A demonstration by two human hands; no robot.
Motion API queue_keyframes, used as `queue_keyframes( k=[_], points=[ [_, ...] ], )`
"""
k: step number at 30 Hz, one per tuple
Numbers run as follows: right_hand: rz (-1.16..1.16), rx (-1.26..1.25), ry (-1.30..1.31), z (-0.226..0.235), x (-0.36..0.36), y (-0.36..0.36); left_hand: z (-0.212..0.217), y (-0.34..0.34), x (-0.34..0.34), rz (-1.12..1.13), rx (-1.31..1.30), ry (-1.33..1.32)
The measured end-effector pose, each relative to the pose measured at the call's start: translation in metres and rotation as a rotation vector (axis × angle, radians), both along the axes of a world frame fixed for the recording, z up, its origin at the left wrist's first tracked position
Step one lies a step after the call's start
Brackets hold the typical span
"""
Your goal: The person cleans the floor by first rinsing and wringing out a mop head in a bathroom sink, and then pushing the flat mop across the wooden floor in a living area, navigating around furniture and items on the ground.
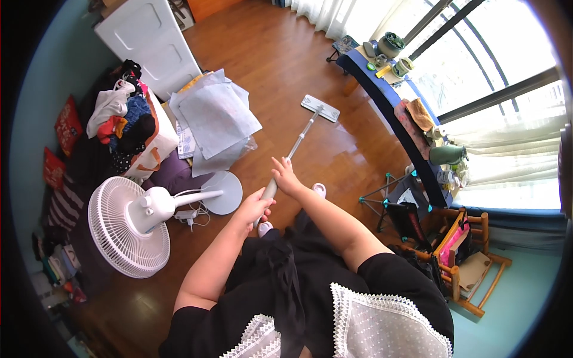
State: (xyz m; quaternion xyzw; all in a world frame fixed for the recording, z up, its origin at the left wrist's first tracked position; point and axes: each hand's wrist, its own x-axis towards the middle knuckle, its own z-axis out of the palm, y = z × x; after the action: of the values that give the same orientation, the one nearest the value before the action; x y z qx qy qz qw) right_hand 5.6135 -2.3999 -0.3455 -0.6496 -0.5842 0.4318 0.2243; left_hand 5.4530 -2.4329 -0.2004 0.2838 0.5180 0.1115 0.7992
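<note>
Both of my hands are on the handle of a flat mop (303, 136). My left hand (255, 209) is wrapped round the thick grey grip near its lower end. Farther up the pole, my right hand (286, 176) has its fingers curled about the handle, though part of that grip is hidden behind the hand. The pole slants away from me to the right. At its far end the white rectangular mop head (320, 108) lies flat on the brown wooden floor (277, 77). My white-tipped shoes show below my hands.
A white fan (128, 224) stands at the left, beside a bag heaped with clothes (158, 143) and stacked papers (215, 113). White panel furniture (149, 45) is behind them. Along the right window runs a blue-covered table (385, 98) bearing pots; a folding stool (397, 194) and bamboo chair (477, 262) stand nearer.
</note>
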Motion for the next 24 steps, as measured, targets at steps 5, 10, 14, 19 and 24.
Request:
queue_keyframes(
  k=[5,10,14,19,24],
  points=[
    [0.044,0.016,-0.005,-0.011,0.063,0.042,-0.015,0.030,0.066,0.048,0.003,0.048],
    [0.104,-0.008,-0.025,-0.018,0.134,0.099,-0.028,0.073,0.142,0.135,0.001,0.057],
    [0.178,-0.019,-0.042,-0.022,0.182,0.145,-0.042,0.109,0.197,0.248,0.004,0.066],
    [0.178,-0.006,-0.017,-0.038,0.239,0.201,-0.057,0.150,0.260,0.324,0.009,0.040],
    [0.146,0.044,0.092,-0.032,0.249,0.219,-0.048,0.165,0.276,0.418,0.006,0.053]
  ],
)
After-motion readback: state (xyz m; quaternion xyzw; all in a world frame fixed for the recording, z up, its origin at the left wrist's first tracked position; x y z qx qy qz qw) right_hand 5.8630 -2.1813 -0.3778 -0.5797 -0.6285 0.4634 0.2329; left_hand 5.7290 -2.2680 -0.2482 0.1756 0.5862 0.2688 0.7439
